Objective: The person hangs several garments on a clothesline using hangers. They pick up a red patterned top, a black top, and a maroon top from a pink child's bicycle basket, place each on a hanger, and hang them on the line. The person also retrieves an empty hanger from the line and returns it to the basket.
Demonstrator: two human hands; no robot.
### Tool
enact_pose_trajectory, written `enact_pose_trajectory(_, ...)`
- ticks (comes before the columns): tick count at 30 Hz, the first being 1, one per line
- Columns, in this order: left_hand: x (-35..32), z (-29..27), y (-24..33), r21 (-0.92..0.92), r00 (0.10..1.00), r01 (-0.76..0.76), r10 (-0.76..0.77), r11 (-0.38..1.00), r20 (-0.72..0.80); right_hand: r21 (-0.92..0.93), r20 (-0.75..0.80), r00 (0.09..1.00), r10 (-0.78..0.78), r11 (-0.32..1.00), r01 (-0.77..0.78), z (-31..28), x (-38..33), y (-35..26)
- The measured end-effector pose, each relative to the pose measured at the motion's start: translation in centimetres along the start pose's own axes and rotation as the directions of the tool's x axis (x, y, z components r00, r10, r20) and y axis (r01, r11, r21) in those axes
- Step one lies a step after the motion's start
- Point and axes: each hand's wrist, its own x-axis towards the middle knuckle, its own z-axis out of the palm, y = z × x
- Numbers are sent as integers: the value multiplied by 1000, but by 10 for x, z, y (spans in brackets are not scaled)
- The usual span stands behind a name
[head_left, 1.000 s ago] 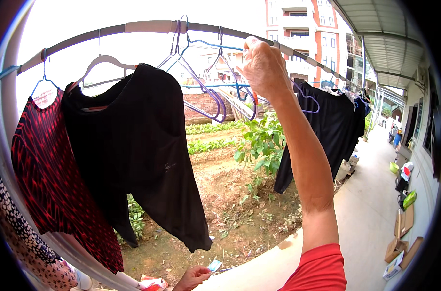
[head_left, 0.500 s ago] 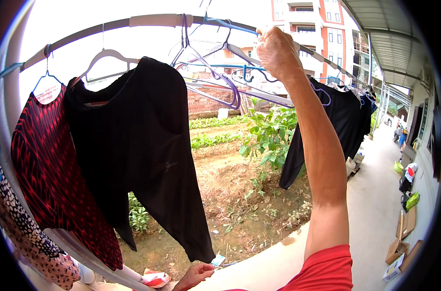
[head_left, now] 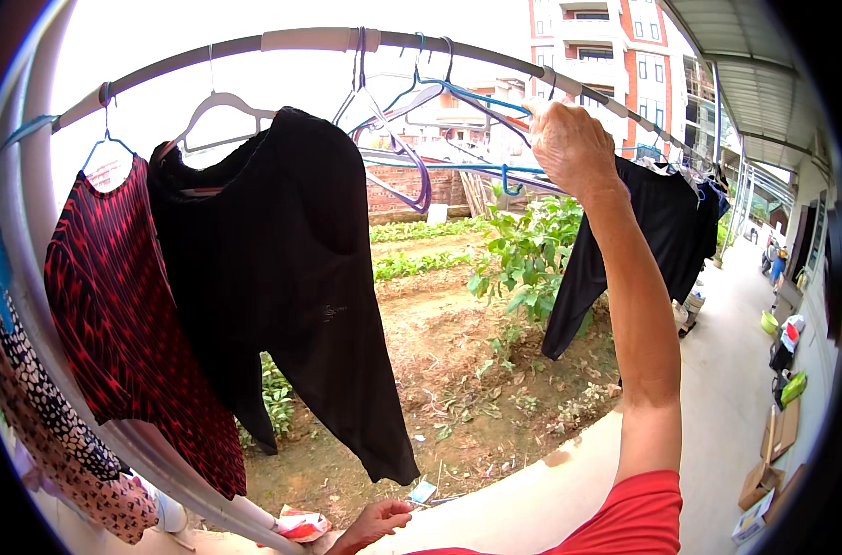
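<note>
My right hand [head_left: 574,148] is raised below the pole, its fingers closed on the near shoulder of a blue clothes hanger [head_left: 476,94]. That hanger's hook is at the pole; whether it rests on it I cannot tell. Beside it are a purple hanger [head_left: 419,171] and several other bare hangers, overlapping. At the bottom, my left hand [head_left: 377,523] is low with fingers loosely extended and nothing visible in them. A black long-sleeved top [head_left: 282,250] is on a white hanger [head_left: 222,104] to the left, next to a red-and-black patterned garment [head_left: 130,314].
The grey pole [head_left: 495,61] runs across overhead. More dark clothes [head_left: 648,231] hang at the right. Beyond lies a garden plot [head_left: 449,370] with leafy plants. A concrete walkway [head_left: 717,398] runs along the right, with cardboard boxes [head_left: 761,483] by the wall.
My right hand has come down from the pole, drawing the blue hanger's near shoulder lower. The whole view has shifted slightly, and my left hand stays low.
</note>
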Motion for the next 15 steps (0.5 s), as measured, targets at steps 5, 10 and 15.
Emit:
enact_pose_trajectory(5, -2, -4, -9, 5, 1000, 2, -2, 1000, -16, 107, -549, 814, -189, 950, 293, 13, -9, -35)
enact_pose_trajectory(10, -7, -1, -1, -5, 1000, -2, 2, 1000, -24, 686, 150, 979, -139, 728, -1, 35, 29, -77)
enact_pose_trajectory(15, -15, -6, -11, -41, 998, -21, 18, 999, -66, 811, 251, 909, -333, 585, -9, 74, 38, -84)
